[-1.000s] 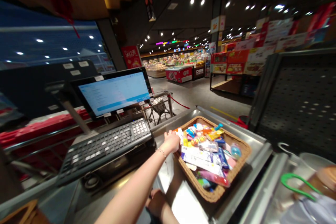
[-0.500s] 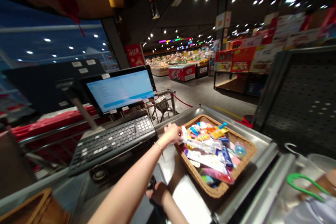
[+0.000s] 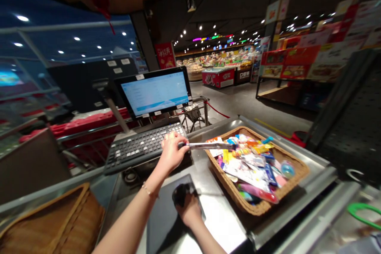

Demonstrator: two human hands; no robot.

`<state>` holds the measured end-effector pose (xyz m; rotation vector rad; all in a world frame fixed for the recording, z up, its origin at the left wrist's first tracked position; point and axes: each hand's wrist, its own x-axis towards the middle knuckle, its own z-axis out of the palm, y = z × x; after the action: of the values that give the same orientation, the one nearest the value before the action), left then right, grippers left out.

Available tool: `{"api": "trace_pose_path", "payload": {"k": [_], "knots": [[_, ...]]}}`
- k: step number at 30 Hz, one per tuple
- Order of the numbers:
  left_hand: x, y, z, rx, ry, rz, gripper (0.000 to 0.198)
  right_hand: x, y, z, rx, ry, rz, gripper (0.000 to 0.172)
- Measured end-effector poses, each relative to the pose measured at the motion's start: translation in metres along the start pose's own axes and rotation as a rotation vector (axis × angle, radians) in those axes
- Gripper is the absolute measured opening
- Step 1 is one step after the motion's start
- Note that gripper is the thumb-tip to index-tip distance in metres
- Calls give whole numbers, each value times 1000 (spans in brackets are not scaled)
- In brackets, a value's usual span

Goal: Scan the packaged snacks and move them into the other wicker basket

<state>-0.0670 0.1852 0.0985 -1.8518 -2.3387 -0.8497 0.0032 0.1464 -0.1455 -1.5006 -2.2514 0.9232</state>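
My left hand [image 3: 173, 151] is closed on one end of a long, slim, clear-wrapped packet [image 3: 210, 146]. The packet is seen nearly edge-on, and its far end reaches over the wicker basket [image 3: 229, 187]. Small colourful packaged goods [image 3: 251, 166] fill that basket, among them a pink-red tube [image 3: 258, 193] and a blue-lidded round container [image 3: 287, 170]. Lower down, my right hand [image 3: 189, 207] wraps round a black handheld scanner [image 3: 181, 194], blurred, above a dark mat [image 3: 166, 210]. Part of the scanner is hidden by my fingers.
Behind my left hand are a black keyboard [image 3: 143, 147] and a lit monitor [image 3: 156, 92]. Another wicker basket [image 3: 56, 222] stands at lower left. The metal counter [image 3: 315, 162] has a raised rim. A green loop [image 3: 364, 213] lies at the right edge.
My left hand has drawn the packet up and left from the basket towards the keyboard. My right hand with the scanner has come further into sight. The view has shifted left.
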Motion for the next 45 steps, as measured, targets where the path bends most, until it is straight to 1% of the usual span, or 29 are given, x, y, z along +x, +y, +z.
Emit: {"api": "trace_pose_path", "payload": {"k": [3, 5, 8, 9, 11, 12, 14, 16, 18, 19, 21, 24, 26, 27, 31, 35, 40, 45], "knots": [[-36, -32, -22, 17, 106, -46, 14, -12, -8, -12, -78, -46, 14, 31], [-62, -57, -35, 36, 203, -87, 17, -24, -16, -23, -102, -17, -18, 31], [-100, -94, -51, 65, 330, -150, 21, -50, -26, -41, -114, 36, -105, 33], [-112, -105, -55, 72, 358, -171, 24, -59, -29, -46, -110, 58, -147, 44], [-133, -123, -62, 82, 418, -222, 28, -80, -33, -54, -110, 93, -225, 57], [-143, -130, -64, 83, 436, -245, 30, -91, -35, -58, -108, 116, -271, 62], [-160, -138, -66, 80, 463, -288, 33, -111, -38, -66, -100, 185, -368, 64], [-173, -139, -65, 68, 485, -323, 34, -130, -43, -77, -94, 268, -432, 69], [-182, -133, -62, 46, 500, -346, 34, -144, -51, -91, -77, 342, -479, 77], [-186, -129, -60, 32, 506, -352, 33, -150, -55, -98, -30, 370, -521, 78], [-190, -119, -57, 3, 516, -355, 30, -159, -63, -111, 42, 406, -618, 71], [-194, -104, -54, -41, 530, -358, 25, -168, -73, -122, 72, 473, -678, 50], [-195, -94, -54, -72, 533, -363, 23, -172, -76, -123, 61, 495, -685, 41], [-196, -90, -54, -86, 531, -365, 22, -173, -77, -122, 60, 496, -688, 40], [-199, -75, -56, -127, 499, -366, 16, -172, -76, -119, 67, 482, -699, 50], [-201, -65, -58, -135, 484, -373, 15, -166, -74, -120, 77, 525, -753, 57], [-202, -63, -60, -122, 503, -371, 14, -162, -70, -122, 70, 464, -780, 53], [-204, -68, -60, -127, 517, -351, 14, -159, -64, -123, 71, 467, -805, 51]]}}
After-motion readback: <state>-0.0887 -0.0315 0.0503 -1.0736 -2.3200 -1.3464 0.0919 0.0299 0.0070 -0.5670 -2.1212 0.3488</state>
